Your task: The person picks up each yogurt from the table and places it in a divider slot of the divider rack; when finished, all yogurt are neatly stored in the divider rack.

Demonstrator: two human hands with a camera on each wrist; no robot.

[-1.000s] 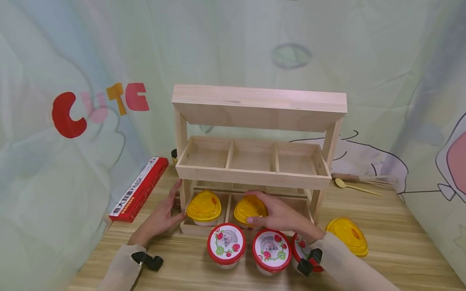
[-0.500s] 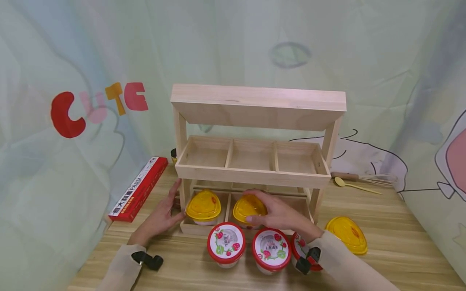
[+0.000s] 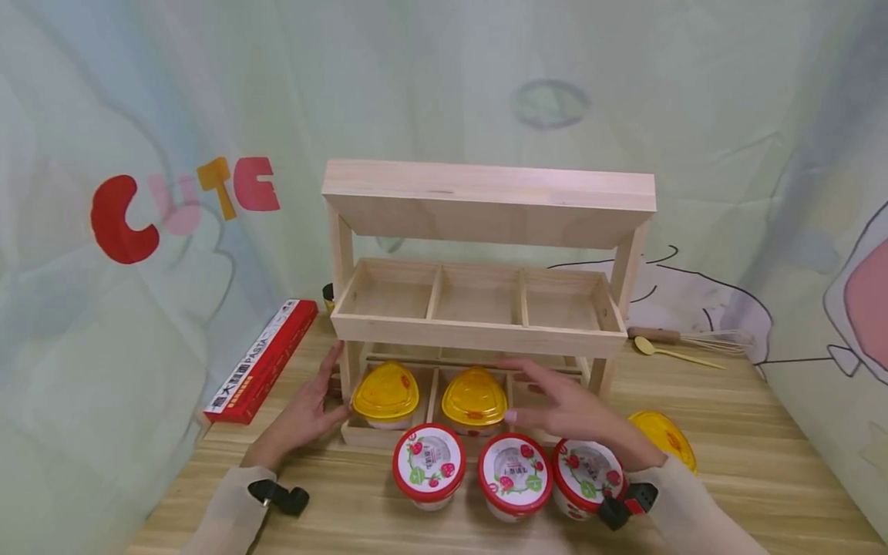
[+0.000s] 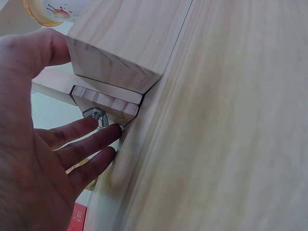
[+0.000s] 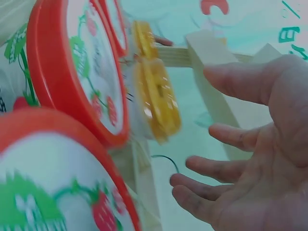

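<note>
A yellow-lidded tub (image 3: 385,395) fills the left compartment of the lower tray (image 3: 364,438); the left hand (image 3: 305,416), fingers apart, rests at the tray's left end. The middle compartment holds a second tub (image 3: 475,399). Three red-lidded tubs (image 3: 516,472) stand in front on the surface (image 3: 763,462). The right hand (image 3: 565,402), fingers apart, is just beside the second tub.

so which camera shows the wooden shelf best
The head view: the wooden shelf shows from top to bottom. Left wrist view: just a corner by the left hand. Right wrist view: only pieces, partly behind the right hand.
</note>
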